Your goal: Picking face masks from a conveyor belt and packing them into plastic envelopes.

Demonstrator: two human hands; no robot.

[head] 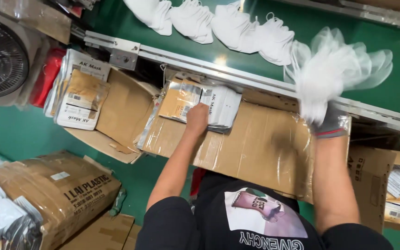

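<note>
- The left hand (197,118) rests on a stack of flat pouches (200,104), silver and tan with white label patches, its grip curled down onto the top one; whether it has pinched a pouch, I cannot tell.
- That stack lies at the far edge of the cardboard-covered worktop (255,143), against the metal rail (186,60).
- The right hand (325,99), gloved, is raised over the right end of the rail, its grip closed round a blurred bunch of white masks (336,62).
- More white masks (209,21) lie on the green belt (116,23) beyond the rail.
- Left of the stack, a second pouch pile (77,95) sits in a cardboard tray.
- A brown carton (70,185) stands lower left.
</note>
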